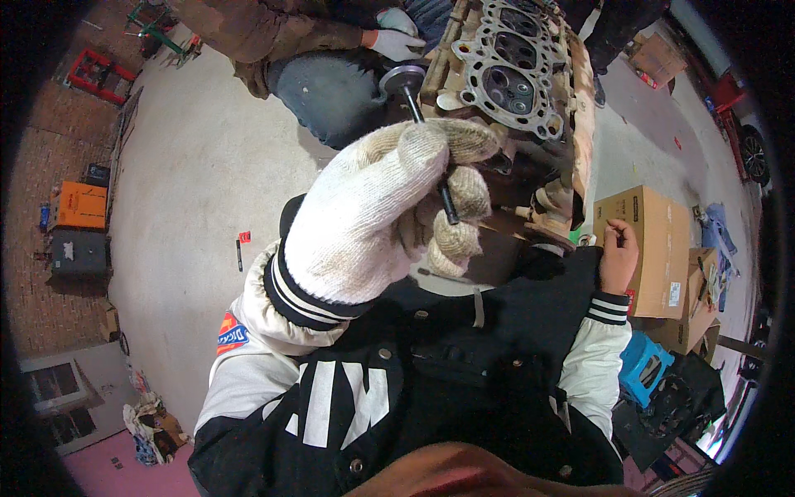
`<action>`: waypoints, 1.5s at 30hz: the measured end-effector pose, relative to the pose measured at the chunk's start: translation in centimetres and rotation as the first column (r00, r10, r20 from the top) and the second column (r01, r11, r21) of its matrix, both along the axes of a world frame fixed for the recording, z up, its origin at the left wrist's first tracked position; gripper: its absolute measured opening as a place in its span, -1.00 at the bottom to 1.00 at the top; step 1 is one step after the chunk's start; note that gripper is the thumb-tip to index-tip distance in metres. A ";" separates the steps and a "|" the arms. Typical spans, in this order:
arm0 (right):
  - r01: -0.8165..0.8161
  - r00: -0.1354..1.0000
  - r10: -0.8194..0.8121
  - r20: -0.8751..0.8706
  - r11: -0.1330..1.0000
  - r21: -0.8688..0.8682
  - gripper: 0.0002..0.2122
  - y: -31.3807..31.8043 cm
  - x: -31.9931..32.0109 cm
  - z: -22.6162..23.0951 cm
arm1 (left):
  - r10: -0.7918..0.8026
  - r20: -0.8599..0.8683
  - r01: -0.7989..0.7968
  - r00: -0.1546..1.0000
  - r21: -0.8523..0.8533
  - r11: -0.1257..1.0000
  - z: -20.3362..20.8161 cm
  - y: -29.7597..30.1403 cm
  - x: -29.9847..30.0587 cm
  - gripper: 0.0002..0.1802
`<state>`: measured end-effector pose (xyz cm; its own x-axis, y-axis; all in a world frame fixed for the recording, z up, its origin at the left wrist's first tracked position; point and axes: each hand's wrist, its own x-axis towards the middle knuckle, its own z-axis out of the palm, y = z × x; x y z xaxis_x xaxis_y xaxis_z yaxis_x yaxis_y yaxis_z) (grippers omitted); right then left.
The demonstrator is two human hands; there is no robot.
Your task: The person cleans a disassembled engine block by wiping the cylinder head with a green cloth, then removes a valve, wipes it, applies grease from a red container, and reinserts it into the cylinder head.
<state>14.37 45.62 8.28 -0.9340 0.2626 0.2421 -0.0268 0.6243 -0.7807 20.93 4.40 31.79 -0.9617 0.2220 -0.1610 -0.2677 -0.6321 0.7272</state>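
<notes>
My left hand (356, 215), in a soiled white knit glove, is raised in front of my chest. Its fingers close around the thin dark stem of an engine valve (416, 108). The valve slants, its round flat head up and to the left, the stem's tip poking out below my fingers. Just beyond stands a dirty engine (567, 108) with a grey metal gasket (542, 108) around its round cylinder openings. Bare and loosely curled, my right hand (619, 255) is low at the right, beside a cardboard box, with nothing visible in it.
Across from me, a co-worker's gloved hand (396, 45) is near the engine's left side. Cardboard boxes (642, 248) and a blue plastic stool (646, 364) stand at my right. A black marker-like stick (239, 255) lies on the floor; an orange case (79, 205) sits far left.
</notes>
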 end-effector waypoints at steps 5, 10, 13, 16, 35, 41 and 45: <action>-0.017 1.000 0.017 0.022 1.000 0.002 -0.83 0.2 -0.1 0.2 | -0.057 -0.046 0.061 0.997 0.101 0.993 -1.1 -1.3 -0.2 -0.49; -0.036 0.998 0.031 0.053 0.996 0.087 -0.81 1.8 0.0 -0.1 | 0.127 -0.278 -0.140 0.952 -0.028 0.990 -5.1 -5.1 0.9 -0.61; -0.010 0.999 0.007 0.050 0.998 0.064 -0.80 3.2 0.0 -0.3 | 0.373 -0.183 -0.402 0.910 -0.166 0.900 -7.9 -7.2 2.3 -0.63; 0.042 0.999 -0.040 0.025 0.997 -0.065 -0.79 5.1 0.2 -0.8 | 0.387 -0.178 -0.425 0.905 -0.310 0.850 -11.7 -8.0 3.5 -0.66; -0.154 0.965 0.062 0.256 0.922 0.355 -0.62 3.0 4.3 0.0 | 0.379 0.551 0.467 0.743 -0.833 0.296 -46.7 -13.2 -9.7 -0.24; -0.132 0.964 0.046 0.261 0.937 0.323 -0.66 3.4 4.8 0.2 | 0.482 0.383 0.363 0.788 -0.921 0.140 -53.6 -9.4 -7.8 -0.10; 0.002 0.959 -0.099 0.267 0.940 0.341 -0.69 4.8 5.4 -0.5 | 0.525 0.234 0.307 0.819 -0.950 -0.056 -57.2 -7.7 -8.9 -0.24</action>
